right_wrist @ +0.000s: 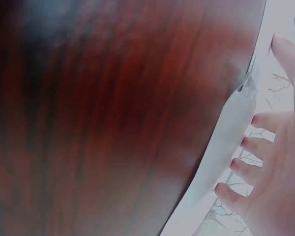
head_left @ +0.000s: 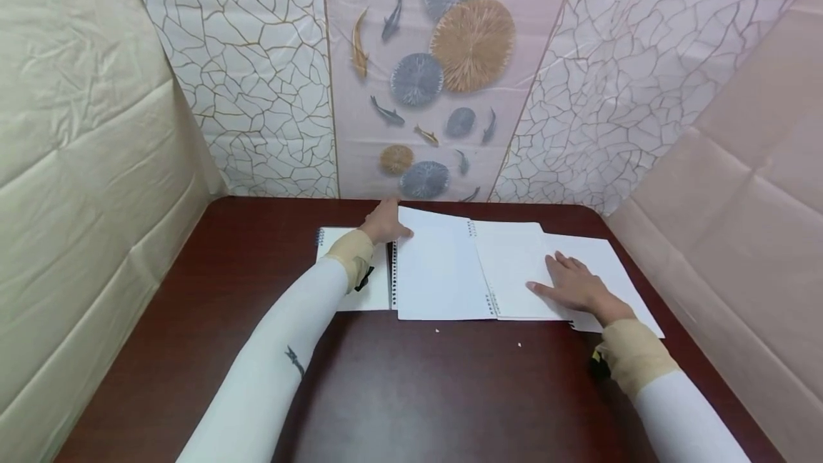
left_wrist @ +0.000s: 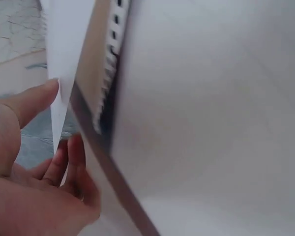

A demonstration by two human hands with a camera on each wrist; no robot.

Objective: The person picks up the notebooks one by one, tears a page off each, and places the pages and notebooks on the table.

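Note:
White spiral notebooks lie in a row on the dark table. At the row's left side, my left hand pinches the upper left edge of a white page. In the left wrist view the thumb is on one side of that page and the fingers are on the other. A row of binding holes shows behind it. My right hand rests with spread fingers across a white notebook and the rightmost one. The right wrist view shows its fingertips on the white paper.
Another spiral notebook lies partly under my left forearm. Two tiny white scraps are on the dark wooden table in front of the row. A patterned cloth hangs behind the table, and pale padded walls flank it.

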